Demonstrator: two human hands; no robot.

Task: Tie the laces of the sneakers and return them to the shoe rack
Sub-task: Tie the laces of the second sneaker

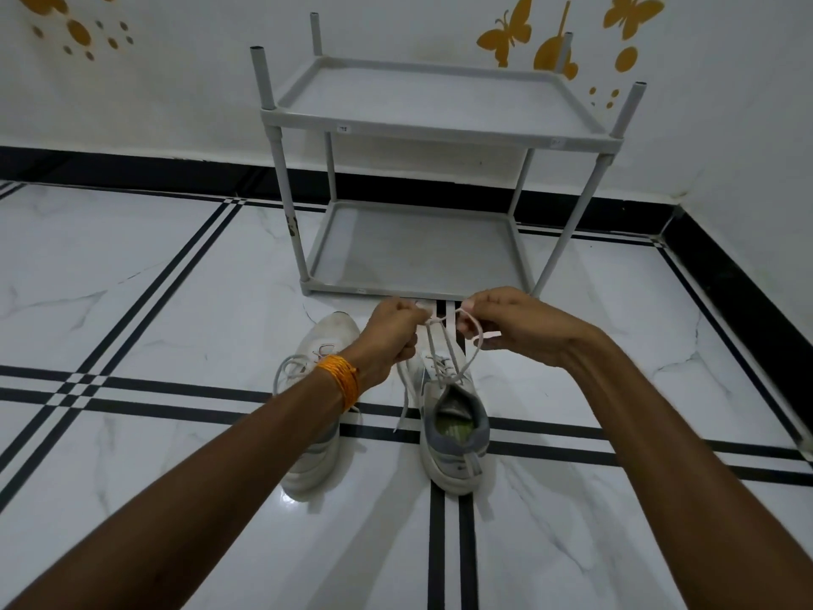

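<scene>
Two white sneakers stand on the tiled floor, toes toward the rack. The right sneaker (pixel 453 429) has a grey heel and its white laces (pixel 440 345) are pulled up above it. My left hand (pixel 391 332) pinches one lace strand, and my right hand (pixel 510 323) pinches a small loop of the other. The two hands are close together over the shoe's toe. The left sneaker (pixel 316 345) lies partly under my left forearm, its laces loose. A grey two-shelf shoe rack (pixel 422 125) stands just beyond, with nothing on either shelf.
The rack backs against a white wall (pixel 198 81) with yellow butterfly decals and a black skirting. Another wall with black skirting (pixel 739 292) runs along the right. The white marble floor (pixel 154 301) has black stripe lines.
</scene>
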